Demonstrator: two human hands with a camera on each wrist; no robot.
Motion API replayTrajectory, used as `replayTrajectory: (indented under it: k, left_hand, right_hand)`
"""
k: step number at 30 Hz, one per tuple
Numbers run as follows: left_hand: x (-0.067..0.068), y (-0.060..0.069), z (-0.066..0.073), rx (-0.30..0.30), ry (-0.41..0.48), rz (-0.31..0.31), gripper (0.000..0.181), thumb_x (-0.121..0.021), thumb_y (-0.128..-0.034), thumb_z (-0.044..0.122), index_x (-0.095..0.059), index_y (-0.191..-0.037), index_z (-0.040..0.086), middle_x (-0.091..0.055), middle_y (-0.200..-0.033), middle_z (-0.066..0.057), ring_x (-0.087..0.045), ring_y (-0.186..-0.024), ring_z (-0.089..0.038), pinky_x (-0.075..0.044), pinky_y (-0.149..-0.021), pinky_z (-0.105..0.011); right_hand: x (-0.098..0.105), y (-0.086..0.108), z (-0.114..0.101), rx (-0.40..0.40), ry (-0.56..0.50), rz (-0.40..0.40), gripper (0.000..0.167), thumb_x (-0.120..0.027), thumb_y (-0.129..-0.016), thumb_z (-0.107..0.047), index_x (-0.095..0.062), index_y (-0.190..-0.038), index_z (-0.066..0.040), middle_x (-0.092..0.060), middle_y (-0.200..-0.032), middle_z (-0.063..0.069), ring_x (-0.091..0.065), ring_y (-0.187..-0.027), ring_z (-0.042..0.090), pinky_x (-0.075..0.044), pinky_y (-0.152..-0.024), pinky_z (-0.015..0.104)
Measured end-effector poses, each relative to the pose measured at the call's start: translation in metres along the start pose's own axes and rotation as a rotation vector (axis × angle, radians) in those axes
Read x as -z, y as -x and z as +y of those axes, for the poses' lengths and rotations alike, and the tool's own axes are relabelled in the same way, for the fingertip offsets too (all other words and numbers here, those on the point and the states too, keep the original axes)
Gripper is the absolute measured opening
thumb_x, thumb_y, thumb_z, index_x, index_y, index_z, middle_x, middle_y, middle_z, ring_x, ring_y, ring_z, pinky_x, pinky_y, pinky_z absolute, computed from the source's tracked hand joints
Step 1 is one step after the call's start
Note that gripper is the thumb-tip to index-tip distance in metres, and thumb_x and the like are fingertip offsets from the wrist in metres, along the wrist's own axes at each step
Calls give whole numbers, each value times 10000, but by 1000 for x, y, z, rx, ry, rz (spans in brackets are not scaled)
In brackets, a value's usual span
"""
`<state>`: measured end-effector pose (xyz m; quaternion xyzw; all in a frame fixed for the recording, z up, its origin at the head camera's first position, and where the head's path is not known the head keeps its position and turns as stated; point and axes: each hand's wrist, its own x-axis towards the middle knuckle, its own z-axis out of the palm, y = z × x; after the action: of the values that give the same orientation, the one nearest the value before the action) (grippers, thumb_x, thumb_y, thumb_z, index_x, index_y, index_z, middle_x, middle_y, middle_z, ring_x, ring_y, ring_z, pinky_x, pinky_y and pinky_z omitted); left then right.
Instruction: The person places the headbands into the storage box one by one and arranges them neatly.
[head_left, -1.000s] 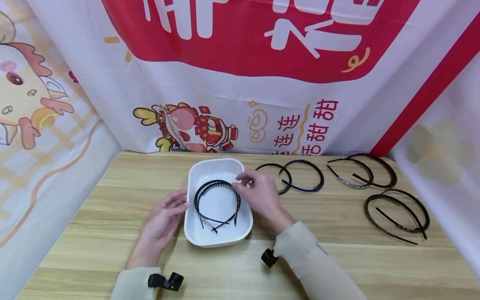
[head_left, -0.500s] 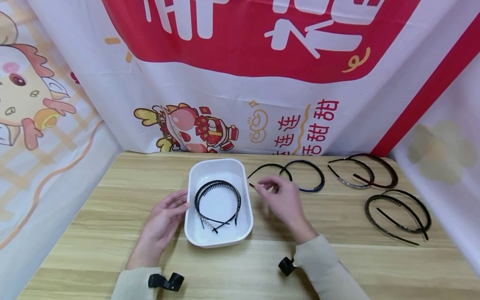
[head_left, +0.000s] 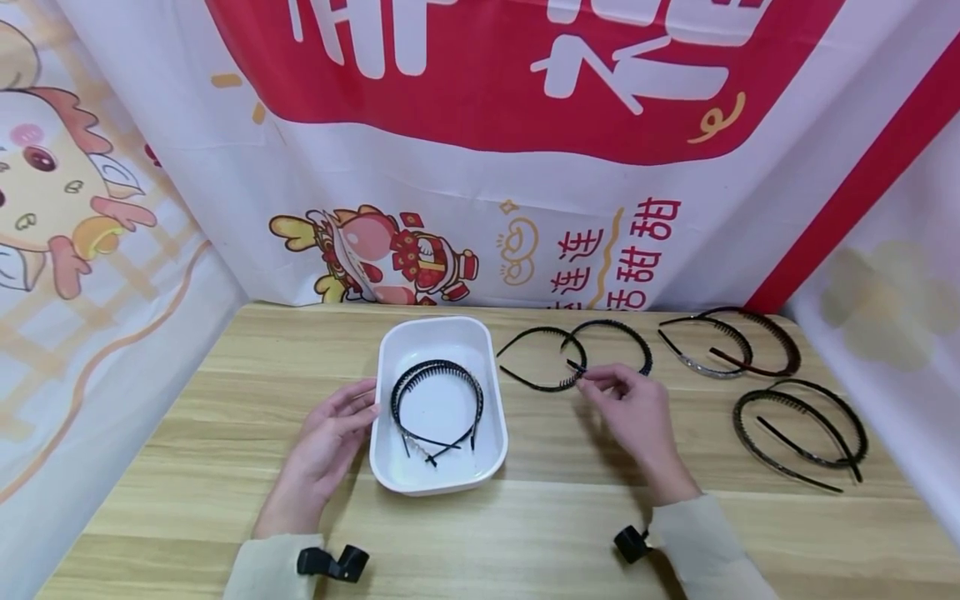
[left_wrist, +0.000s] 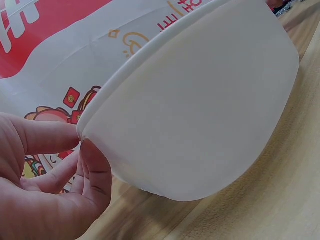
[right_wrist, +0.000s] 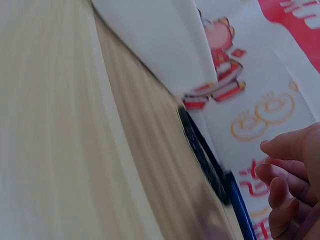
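- Pale wood-grain tabletop (head_left: 525, 533): supporting everything.
- White, rounded-rectangular, glossy tray (head_left: 438, 486): sitting left of centre, holding two overlapping black toothed headbands (head_left: 395, 404); contents not changing over the last second.
- Left hand (head_left: 327, 446): staying at the tray's left side, fingertips touching its outside, not wrapping round it.
- Right hand (head_left: 630, 408): moving rightward off the tray's edge, now hovering by the table pair; fingers loosely bent, gripping nothing. Contact: can't tell. Work seems to be shifting from tray to table.
- Thin black toothed headband (head_left: 550, 389) and blue-black toothed headband (head_left: 637, 338): lying overlapped right of the tray.
- Four other dark headbands (head_left: 792, 348): lying far right, overlapping in twos.
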<state>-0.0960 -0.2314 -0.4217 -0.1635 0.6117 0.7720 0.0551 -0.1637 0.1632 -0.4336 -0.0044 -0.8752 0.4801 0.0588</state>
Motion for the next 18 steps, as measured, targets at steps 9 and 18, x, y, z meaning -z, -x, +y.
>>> replayTrajectory:
  k: [9,18]
  left_hand:
    - [-1,1,1,-2,5,-8,528,-632,-1018,-33,-508,-1525,48,-705,-1172,84,-640,-1163,-79,-538,-1031,-207]
    - [0,1,0,1,8,1,518,-633,-1016,-36,-527,-1513,64,-711,-1160,91,-641,-1164,-79,-535,-1040,-211]
  right_hand:
    - [43,3,31,-64,76,66,258,-806,-970,-343,-790,-1148,-158,-766,-1027,65,-615,-748,111,-522,-587,245]
    - [78,7,51,-75,116,119,309,-811,-965,-412,-809,-1155,-168,-759,-909,-76,-621,-717,59,-507,-596,236]
